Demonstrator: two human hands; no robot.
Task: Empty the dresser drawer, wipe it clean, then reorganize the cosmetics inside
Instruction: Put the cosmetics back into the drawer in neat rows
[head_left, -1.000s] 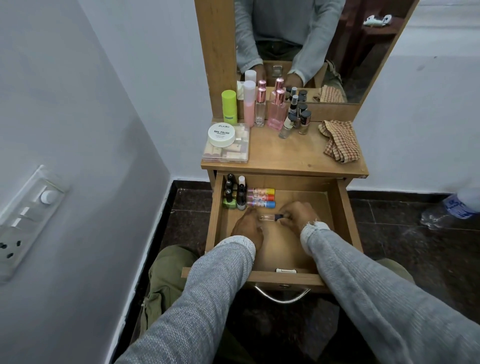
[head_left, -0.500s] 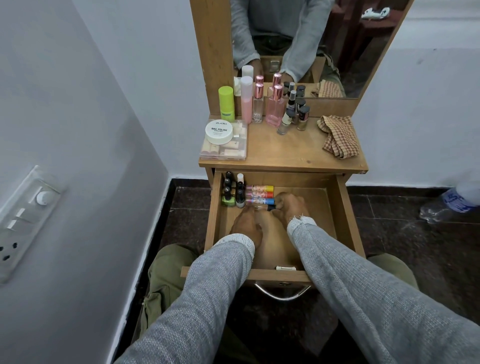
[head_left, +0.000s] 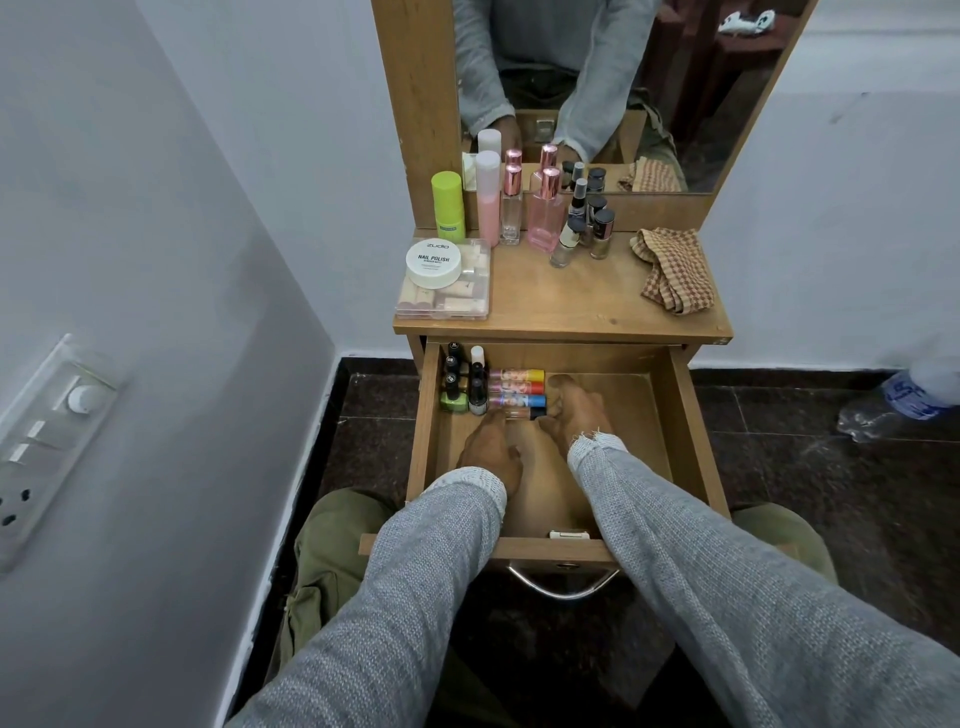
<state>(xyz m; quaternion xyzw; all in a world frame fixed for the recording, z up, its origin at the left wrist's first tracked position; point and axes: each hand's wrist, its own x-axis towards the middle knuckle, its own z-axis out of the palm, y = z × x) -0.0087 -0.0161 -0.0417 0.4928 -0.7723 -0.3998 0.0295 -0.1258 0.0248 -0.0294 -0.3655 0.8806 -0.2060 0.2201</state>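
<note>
Head view: reorganizing, both my hands (head_left: 530, 434) pinched a clear tube (head_left: 519, 413) into the drawer (head_left: 691, 441) row; next, fetch counter (head_left: 561, 306) bottles.

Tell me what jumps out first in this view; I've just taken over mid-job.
Both hands sit in the open drawer: the left hand and right hand are at either end of a clear tube with a dark cap, set below three colourful tubes at the back left. On the dresser top, perfume bottles wait by the mirror, a checked cloth at the right.
</note>
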